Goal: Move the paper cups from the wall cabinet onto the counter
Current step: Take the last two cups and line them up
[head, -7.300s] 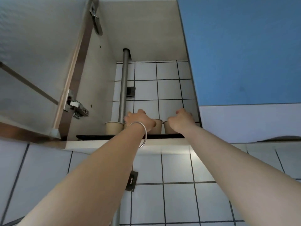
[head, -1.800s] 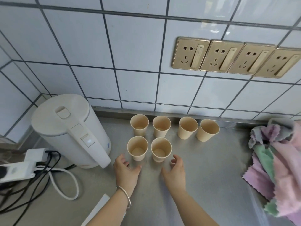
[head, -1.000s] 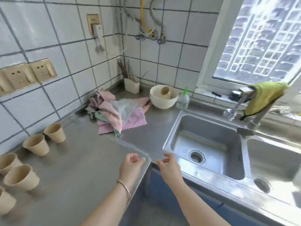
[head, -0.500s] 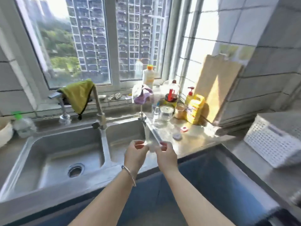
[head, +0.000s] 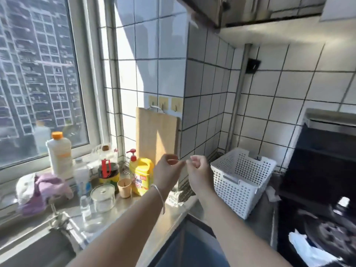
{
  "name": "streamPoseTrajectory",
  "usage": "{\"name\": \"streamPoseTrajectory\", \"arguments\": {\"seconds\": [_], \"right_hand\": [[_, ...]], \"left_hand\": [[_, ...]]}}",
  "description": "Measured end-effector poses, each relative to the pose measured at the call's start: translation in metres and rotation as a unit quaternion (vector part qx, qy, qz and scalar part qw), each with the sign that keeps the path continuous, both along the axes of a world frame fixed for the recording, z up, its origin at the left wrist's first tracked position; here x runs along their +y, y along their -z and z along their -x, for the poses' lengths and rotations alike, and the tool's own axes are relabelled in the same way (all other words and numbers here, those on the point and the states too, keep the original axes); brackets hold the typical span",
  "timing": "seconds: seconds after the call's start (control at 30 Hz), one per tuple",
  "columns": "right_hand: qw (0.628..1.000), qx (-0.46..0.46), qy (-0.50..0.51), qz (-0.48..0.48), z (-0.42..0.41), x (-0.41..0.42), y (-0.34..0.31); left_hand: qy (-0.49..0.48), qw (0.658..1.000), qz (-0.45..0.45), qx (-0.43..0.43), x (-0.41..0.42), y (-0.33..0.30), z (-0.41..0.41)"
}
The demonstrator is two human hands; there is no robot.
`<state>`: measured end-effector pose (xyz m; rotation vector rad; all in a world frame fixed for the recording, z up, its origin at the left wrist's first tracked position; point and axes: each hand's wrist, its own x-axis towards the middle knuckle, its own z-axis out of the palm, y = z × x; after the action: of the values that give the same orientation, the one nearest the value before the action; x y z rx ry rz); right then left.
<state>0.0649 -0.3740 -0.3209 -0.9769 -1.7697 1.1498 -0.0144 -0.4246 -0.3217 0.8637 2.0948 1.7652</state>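
My left hand [head: 167, 171], with a silver bangle on the wrist, and my right hand [head: 198, 170] are raised side by side in front of me, above the counter's corner. Both have their fingers curled in and hold nothing. One tan paper cup [head: 124, 187] stands upright on the steel counter [head: 134, 207] among bottles, to the left of my left hand. The wall cabinet and the row of cups on the counter are out of view.
A yellow detergent jug [head: 141, 176], a glass jar [head: 103, 197] and a white bottle [head: 59, 153] crowd the window side. A wooden cutting board [head: 157, 137] leans on the tiled wall. A white perforated basket [head: 240, 180] sits at the right, a black stove [head: 319, 189] beyond it.
My view has swung right, from the cups by the kettle past the sink to the window corner and stove. Both hands stayed empty and rose close together in front of me.
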Motion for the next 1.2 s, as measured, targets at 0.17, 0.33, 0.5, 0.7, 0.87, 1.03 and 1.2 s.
{"name": "streamPoseTrajectory", "arguments": {"seconds": [0.17,0.33,0.5,0.7,0.87,1.03,1.2], "right_hand": [[0.996,0.017,0.070,-0.050,0.027,0.068,-0.046],[0.984,0.024,0.133,-0.112,0.036,0.138,-0.100],[0.974,0.062,0.160,-0.145,0.041,0.199,-0.159],[0.958,0.130,0.170,-0.189,0.041,0.266,-0.232],[0.935,0.170,0.166,-0.263,0.023,0.318,-0.307],[0.906,0.194,0.162,-0.340,0.008,0.361,-0.376],[0.898,0.116,0.201,-0.375,0.006,0.402,-0.420]], "left_hand": [[0.080,0.996,-0.035,0.017,0.078,-0.048,0.035],[0.118,0.989,-0.073,0.048,0.152,-0.099,0.069],[0.147,0.980,-0.130,0.033,0.219,-0.154,0.077],[0.179,0.964,-0.189,0.045,0.295,-0.216,0.063],[0.200,0.939,-0.258,0.110,0.345,-0.293,0.044],[0.204,0.910,-0.320,0.166,0.384,-0.366,0.030],[0.162,0.905,-0.309,0.243,0.427,-0.422,0.041]]}}
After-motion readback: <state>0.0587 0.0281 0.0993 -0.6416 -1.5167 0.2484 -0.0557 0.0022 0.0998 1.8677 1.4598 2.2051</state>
